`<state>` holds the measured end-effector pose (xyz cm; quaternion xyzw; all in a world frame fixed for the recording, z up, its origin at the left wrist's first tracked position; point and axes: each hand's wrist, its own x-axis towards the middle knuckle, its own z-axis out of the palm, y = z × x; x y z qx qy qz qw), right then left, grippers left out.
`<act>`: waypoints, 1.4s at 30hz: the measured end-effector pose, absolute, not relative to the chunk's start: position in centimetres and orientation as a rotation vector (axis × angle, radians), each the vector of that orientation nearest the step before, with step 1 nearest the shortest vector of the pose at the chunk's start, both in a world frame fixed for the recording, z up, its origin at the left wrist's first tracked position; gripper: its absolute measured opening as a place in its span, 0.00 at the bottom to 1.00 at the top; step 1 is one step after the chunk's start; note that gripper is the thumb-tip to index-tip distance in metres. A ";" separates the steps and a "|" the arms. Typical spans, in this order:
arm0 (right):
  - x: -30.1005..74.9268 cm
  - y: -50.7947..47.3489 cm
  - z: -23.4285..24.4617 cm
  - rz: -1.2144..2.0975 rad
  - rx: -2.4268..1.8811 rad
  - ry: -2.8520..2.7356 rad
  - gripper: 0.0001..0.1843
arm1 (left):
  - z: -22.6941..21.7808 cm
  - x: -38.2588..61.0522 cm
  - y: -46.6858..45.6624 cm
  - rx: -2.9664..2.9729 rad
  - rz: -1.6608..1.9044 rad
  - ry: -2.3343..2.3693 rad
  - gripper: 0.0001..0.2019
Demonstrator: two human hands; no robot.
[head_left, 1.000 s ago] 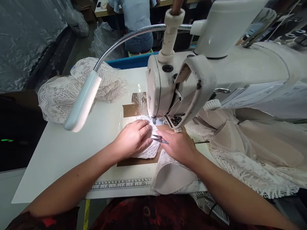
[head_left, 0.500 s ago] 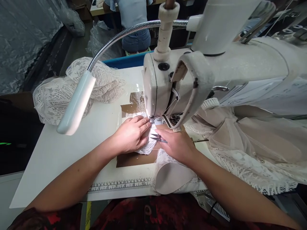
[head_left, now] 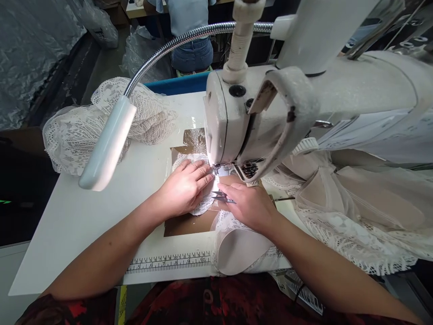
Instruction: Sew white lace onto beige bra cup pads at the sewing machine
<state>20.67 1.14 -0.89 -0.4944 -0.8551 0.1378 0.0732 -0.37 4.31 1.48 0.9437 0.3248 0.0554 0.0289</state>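
A white lace piece (head_left: 204, 206) lies under the needle area of a white sewing machine (head_left: 219, 122). My left hand (head_left: 185, 186) rests flat on the lace with its fingers stretched toward the presser foot. Close to its right, my right hand (head_left: 248, 202) is closed around small thread snips (head_left: 223, 197), whose blades point left over the lace. The snips' handle is hidden in the palm. Below my right hand, a padded bra cup (head_left: 241, 252) with lace edging hangs over the table's front edge.
A lace pile (head_left: 84, 135) sits at the left behind a gooseneck lamp (head_left: 108, 144). More bra cups and lace (head_left: 365, 198) lie at the right. A printed ruler (head_left: 169, 262) runs along the table's front. Beyond the table sits another person (head_left: 189, 27).
The lace under my left hand has moved slightly away from me, toward the back. The snips' blades look closer together. My view has shifted a little.
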 end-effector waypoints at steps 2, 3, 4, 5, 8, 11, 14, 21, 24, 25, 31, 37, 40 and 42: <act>20.7 1.1 -1.0 0.377 -1.481 -2.576 0.17 | 1.2 -0.3 4.3 2.908 0.247 0.904 0.14; 20.6 1.1 -1.0 0.362 -1.481 -2.578 0.17 | 1.0 -0.3 4.2 2.894 0.287 0.868 0.14; 20.6 1.1 -1.0 0.353 -1.482 -2.578 0.18 | 0.8 -0.2 4.2 2.877 0.326 0.847 0.13; 20.6 1.1 -1.1 0.350 -1.485 -2.578 0.18 | 0.6 -0.2 4.2 2.859 0.358 0.840 0.13; 20.5 1.0 -1.0 0.349 -1.507 -2.577 0.17 | 0.3 -0.2 4.3 2.834 0.400 0.847 0.13; 20.3 1.0 -1.2 0.333 -1.561 -2.572 0.20 | 0.1 -0.3 4.5 2.843 0.385 0.859 0.14; 20.0 1.3 -1.2 0.373 -1.612 -2.545 0.21 | -0.2 -0.5 4.7 2.847 0.383 0.902 0.16; 22.3 1.6 1.6 0.752 -1.541 -2.357 0.18 | -0.9 -1.1 4.9 2.806 0.400 1.053 0.19; 25.0 0.3 2.7 0.945 -1.596 -2.322 0.17 | -1.1 -1.3 5.0 2.769 0.430 1.074 0.21; 25.8 -0.4 2.8 1.006 -1.594 -2.358 0.17 | -1.1 -1.4 4.9 2.765 0.419 1.079 0.22; 25.8 -4.0 2.6 1.127 -1.472 -2.500 0.11 | -0.1 -0.7 3.7 2.727 0.257 1.298 0.20; 21.2 -4.0 4.0 0.975 -1.389 -2.234 0.11 | 3.6 -2.9 1.7 2.439 0.009 1.561 0.19; 18.6 -3.5 4.7 1.215 -1.297 -2.233 0.13 | 4.7 -6.4 0.5 2.187 -0.006 1.605 0.18; 16.6 -3.1 4.6 1.303 -1.169 -2.290 0.13 | 4.6 -9.1 -0.6 2.050 -0.036 1.635 0.12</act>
